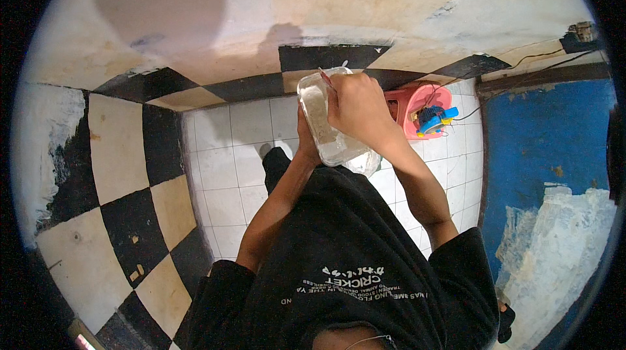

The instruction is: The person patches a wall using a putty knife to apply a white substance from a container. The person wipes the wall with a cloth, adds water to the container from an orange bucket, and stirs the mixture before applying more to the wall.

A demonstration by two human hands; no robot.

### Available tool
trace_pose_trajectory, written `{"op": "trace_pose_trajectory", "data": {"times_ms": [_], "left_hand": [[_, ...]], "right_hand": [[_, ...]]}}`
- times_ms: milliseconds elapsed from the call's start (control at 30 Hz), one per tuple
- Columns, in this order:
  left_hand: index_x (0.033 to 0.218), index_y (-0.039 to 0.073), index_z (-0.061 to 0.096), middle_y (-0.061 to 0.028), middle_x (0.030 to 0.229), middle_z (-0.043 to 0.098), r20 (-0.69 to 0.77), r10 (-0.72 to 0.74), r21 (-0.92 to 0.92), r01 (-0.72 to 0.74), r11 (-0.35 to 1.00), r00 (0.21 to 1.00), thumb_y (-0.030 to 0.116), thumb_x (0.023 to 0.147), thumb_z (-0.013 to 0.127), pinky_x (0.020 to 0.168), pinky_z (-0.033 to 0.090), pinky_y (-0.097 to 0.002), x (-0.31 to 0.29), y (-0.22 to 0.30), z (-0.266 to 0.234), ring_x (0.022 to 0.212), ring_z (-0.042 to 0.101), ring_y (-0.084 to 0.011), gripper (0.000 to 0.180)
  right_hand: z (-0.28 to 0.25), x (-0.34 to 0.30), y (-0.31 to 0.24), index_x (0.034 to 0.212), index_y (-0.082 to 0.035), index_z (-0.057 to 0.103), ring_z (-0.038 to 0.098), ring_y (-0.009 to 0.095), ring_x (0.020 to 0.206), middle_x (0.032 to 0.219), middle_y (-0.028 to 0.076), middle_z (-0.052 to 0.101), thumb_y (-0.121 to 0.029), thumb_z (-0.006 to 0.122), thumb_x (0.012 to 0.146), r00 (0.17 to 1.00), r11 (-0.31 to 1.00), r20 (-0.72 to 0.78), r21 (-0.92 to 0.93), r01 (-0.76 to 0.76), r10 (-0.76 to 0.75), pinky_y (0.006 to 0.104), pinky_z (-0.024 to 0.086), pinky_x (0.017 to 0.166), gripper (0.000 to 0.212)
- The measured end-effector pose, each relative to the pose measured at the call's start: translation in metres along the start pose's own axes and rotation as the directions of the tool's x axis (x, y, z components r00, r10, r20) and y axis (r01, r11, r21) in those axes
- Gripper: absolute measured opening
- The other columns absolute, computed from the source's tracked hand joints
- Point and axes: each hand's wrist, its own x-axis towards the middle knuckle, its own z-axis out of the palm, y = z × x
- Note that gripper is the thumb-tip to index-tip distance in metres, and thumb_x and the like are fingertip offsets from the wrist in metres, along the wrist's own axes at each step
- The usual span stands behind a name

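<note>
Black and cream checks (124,200) cover the walls around a white-tiled floor (218,174), and a blue panel (548,135) with a patch of white smeared over it (561,239) stands along the floor's right edge. From the head view, a pale rectangular tub (336,149) is held off the floor in front of the black shirt (352,219), near the far wall. The left hand (307,144) grasps it along its left side, its fingers mostly hidden behind or beneath, probably to bear the weight and steady the tub. The right hand (358,105) is clenched around a slim reddish stick (324,78) above the tub's right side; its grip looks firm, as if for control, though the stick's lower end is out of sight. Off-white matter coats the tub's inside. Toward the floor's far right corner stands a pink plastic stool or bin (447,99), with a blue device (433,121) resting on or in it, perhaps to stay off the tiles; a dark cord (466,116) leads away rightward. Something whitish (365,164) shows just below the tub, too covered to identify.
</note>
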Motion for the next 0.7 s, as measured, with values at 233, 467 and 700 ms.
{"op": "trace_pose_trajectory", "data": {"times_ms": [233,467,700], "left_hand": [[0.140,0.014,0.036,-0.0098,0.134,0.048,0.054,0.027,-0.043,-0.025,0.999,0.998,0.060,0.095,0.020,0.102,0.042,-0.0411,-0.001,-0.001,-0.002,0.120,0.050,-0.0243,0.066],[0.138,0.013,0.039,-0.0115,0.130,0.050,-0.024,-0.012,0.020,0.013,1.000,1.000,0.055,0.097,0.022,0.099,0.045,-0.0407,0.003,-0.003,-0.014,0.117,0.053,-0.0241,0.060],[0.133,0.011,0.043,-0.0107,0.126,0.053,-0.068,-0.044,-0.012,0.044,0.999,0.997,0.055,0.097,0.025,0.096,0.047,-0.0380,-0.009,0.005,0.002,0.113,0.056,-0.0229,0.059]], "right_hand": [[-0.007,-0.007,-0.003,0.068,0.001,0.058,0.058,0.043,0.061,0.063,0.025,0.057,-0.007,0.058,0.075,0.999,0.998,-0.016,0.047,-0.036,0.037,0.0509,0.046,0.057,0.011],[0.002,-0.012,-0.010,0.070,0.002,0.057,0.058,0.043,0.065,0.066,0.025,0.057,-0.006,0.058,0.075,0.999,0.995,0.004,0.090,0.034,-0.034,0.0499,0.046,0.060,0.010],[-0.004,-0.017,0.005,0.071,0.002,0.058,0.058,0.043,0.066,0.068,0.024,0.058,-0.005,0.059,0.075,1.000,0.997,-0.027,0.073,-0.003,0.005,0.0492,0.046,0.061,0.008]]}}
